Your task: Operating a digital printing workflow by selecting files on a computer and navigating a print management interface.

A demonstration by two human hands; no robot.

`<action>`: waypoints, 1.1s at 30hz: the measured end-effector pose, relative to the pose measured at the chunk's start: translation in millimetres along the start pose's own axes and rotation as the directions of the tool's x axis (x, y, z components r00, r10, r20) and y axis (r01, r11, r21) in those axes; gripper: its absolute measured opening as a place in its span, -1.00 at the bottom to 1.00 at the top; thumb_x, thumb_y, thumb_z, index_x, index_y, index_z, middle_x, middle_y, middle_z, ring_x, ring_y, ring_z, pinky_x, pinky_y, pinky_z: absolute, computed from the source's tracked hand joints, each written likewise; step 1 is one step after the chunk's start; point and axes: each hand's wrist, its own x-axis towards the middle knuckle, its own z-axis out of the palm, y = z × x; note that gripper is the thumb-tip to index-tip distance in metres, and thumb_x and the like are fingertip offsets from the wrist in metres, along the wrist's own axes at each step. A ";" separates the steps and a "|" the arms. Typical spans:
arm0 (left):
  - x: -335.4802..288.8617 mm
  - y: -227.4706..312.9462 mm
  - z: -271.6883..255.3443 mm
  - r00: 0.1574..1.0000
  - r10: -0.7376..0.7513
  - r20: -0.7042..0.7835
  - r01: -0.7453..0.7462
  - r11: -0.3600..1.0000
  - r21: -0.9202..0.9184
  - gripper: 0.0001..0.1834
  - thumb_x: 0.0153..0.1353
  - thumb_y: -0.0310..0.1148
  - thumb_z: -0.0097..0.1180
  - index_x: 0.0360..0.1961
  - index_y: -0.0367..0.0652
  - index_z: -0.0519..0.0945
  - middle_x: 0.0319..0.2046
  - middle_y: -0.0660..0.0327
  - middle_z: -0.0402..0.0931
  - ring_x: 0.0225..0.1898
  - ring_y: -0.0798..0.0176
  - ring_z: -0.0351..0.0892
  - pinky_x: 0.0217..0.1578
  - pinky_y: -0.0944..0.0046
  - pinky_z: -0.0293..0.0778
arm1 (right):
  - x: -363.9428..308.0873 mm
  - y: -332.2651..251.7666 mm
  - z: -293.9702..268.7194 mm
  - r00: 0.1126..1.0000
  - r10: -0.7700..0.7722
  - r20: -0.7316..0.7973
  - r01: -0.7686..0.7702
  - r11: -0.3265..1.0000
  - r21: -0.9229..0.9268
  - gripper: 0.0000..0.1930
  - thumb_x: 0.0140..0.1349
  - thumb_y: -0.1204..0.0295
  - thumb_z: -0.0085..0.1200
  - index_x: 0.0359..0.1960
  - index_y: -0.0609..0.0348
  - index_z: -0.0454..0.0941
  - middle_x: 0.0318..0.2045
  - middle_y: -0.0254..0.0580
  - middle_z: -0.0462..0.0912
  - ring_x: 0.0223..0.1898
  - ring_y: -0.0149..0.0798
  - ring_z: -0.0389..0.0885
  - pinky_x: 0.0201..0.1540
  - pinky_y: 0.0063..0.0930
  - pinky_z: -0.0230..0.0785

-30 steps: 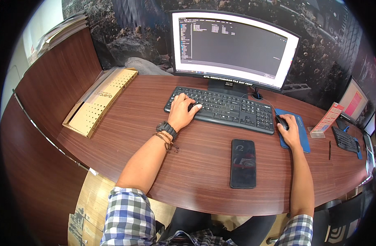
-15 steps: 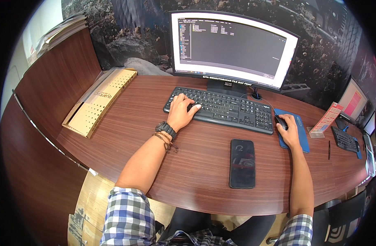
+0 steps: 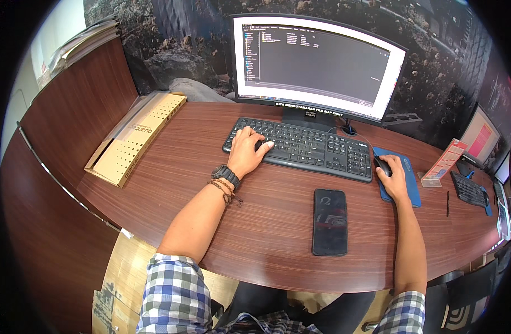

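Observation:
My left hand (image 3: 247, 150) rests on the left end of a black keyboard (image 3: 311, 150), thumb apart from the fingers; it grips nothing. A dark watch and a beaded bracelet circle that wrist. On a blue mouse pad (image 3: 413, 192) to the right, my right hand (image 3: 395, 177) is closed over a black computer mouse (image 3: 382, 166), partly hidden beneath it. Behind the keyboard stands a curved monitor (image 3: 316, 69), showing a dark file window with a list at its upper left. Between my forearms a black phone (image 3: 330, 222) lies flat, its screen dark.
A long yellow cardboard box (image 3: 141, 133) lies at the left by a wooden partition (image 3: 77, 89). Right of the mouse pad are a red-and-white sign stand (image 3: 445, 161), a pen (image 3: 448, 204) and a second keyboard (image 3: 468, 189). The brown desk (image 3: 266, 234) curves toward me.

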 end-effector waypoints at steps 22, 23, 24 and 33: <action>-0.2 -1.6 0.9 0.998 0.055 -0.040 -0.056 0.998 -0.009 -0.61 0.26 -0.12 0.31 -0.20 -0.31 0.72 -0.24 0.08 0.48 -0.11 0.00 0.44 -0.01 0.07 0.38 | -0.2 -0.2 0.2 1.000 0.006 -0.001 -0.006 1.000 0.006 -0.61 0.16 0.40 0.24 0.03 0.20 0.59 0.05 0.02 0.53 0.13 0.09 0.53 0.20 -0.19 0.36; -0.1 -1.3 0.5 0.999 0.041 -0.031 -0.042 0.999 -0.013 -0.61 0.26 -0.12 0.31 -0.20 -0.31 0.72 -0.24 0.08 0.48 -0.11 0.00 0.44 -0.01 0.07 0.38 | -0.2 -0.1 0.2 1.000 0.007 0.000 -0.007 1.000 0.006 -0.61 0.16 0.40 0.24 0.03 0.20 0.59 0.05 0.02 0.53 0.13 0.09 0.53 0.20 -0.19 0.36; 0.0 -0.7 -0.1 0.999 0.028 -0.022 -0.028 0.999 -0.018 -0.61 0.26 -0.12 0.31 -0.19 -0.31 0.72 -0.24 0.08 0.48 -0.10 0.00 0.44 0.00 0.07 0.38 | -0.1 -0.2 0.0 1.000 0.004 -0.002 -0.004 1.000 0.007 -0.62 0.16 0.40 0.24 0.03 0.20 0.59 0.05 0.02 0.53 0.13 0.09 0.53 0.20 -0.19 0.36; -0.7 0.2 -0.6 0.999 0.025 -0.023 -0.025 1.000 -0.015 -0.61 0.26 -0.12 0.31 -0.20 -0.31 0.72 -0.24 0.08 0.47 -0.10 0.00 0.43 0.00 0.06 0.38 | -1.0 -2.0 -0.1 1.000 0.002 -0.012 -0.002 1.000 -0.022 -0.62 0.15 0.40 0.23 0.03 0.20 0.59 0.06 0.02 0.52 0.14 0.10 0.52 0.20 -0.17 0.37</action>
